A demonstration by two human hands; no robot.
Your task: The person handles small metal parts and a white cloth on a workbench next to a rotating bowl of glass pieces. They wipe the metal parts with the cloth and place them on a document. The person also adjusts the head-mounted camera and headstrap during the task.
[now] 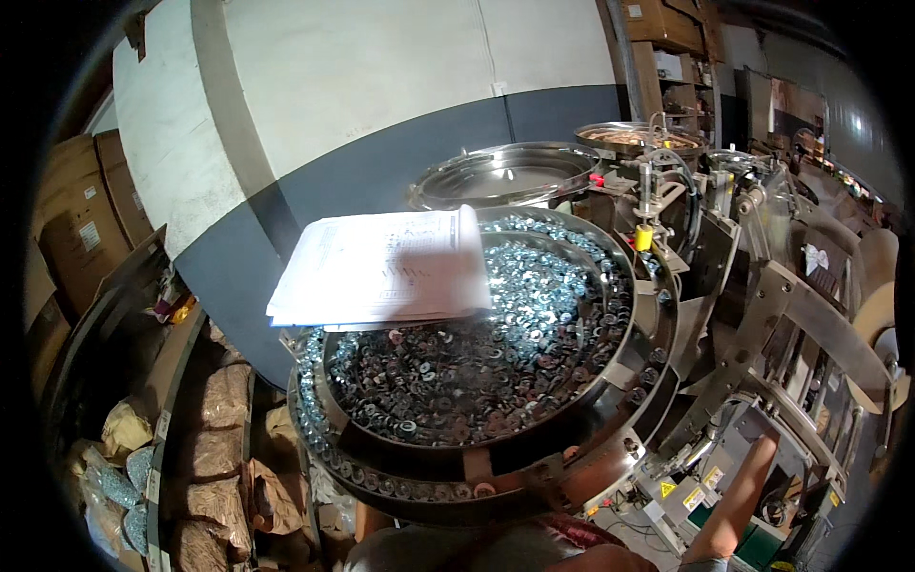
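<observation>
A large round metal vibratory bowl stands right in front of me, filled with small shiny metal parts that look like flanged rings or nuts. More of these parts sit in a row along its outer track. A stack of printed papers lies across the bowl's far left side, its right edge blurred. At the lower right my right hand reaches beside the machine frame; its fingers are not clear, and nothing held can be made out. Only a skin-coloured patch shows below the bowl's near left rim; my left hand itself is out of sight.
Behind stands a second metal bowl, and a third holds copper-coloured parts. A yellow-ended fixture hangs over the right rim. Metal machine frames crowd the right. Shelving at left bears brown wrapped packs and cardboard boxes.
</observation>
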